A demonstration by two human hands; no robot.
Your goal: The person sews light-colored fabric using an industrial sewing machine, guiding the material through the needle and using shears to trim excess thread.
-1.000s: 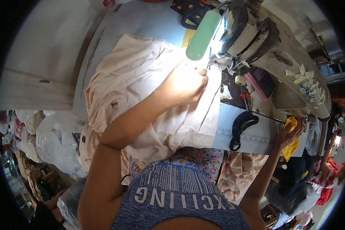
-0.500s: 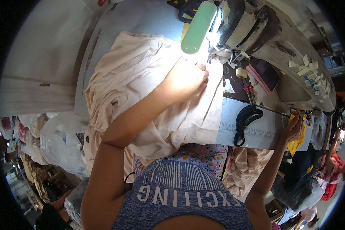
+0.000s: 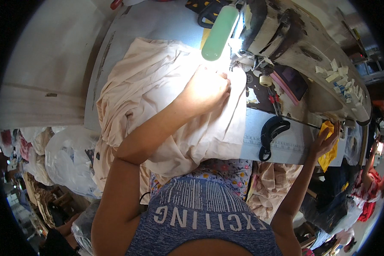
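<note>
Cream fabric (image 3: 158,123) lies bunched across the sewing table and hangs toward my lap. My left hand (image 3: 207,89) is closed on it close to the needle area of a worn sewing machine (image 3: 311,47); strong light washes out the fingertips. A pale green lamp (image 3: 219,36) hangs just beyond that hand. At the machine's right end, my right hand (image 3: 326,143) reaches up with its fingers stretched out. It touches or lies beside a yellow cloth (image 3: 328,160); what the fingertips meet is partly hidden.
A black curved strap-like object (image 3: 272,134) lies on the table's printed ruler. Red-handled scissors or snips (image 3: 274,102) and a pink-edged phone (image 3: 289,84) rest beside the machine. Small pale scraps (image 3: 341,81) sit on the machine body. Plastic-wrapped bundles (image 3: 68,158) stand at left.
My right hand's fingers have straightened and moved up slightly beside the yellow cloth, which has shifted. My left hand and the cream fabric stay nearly in place.
</note>
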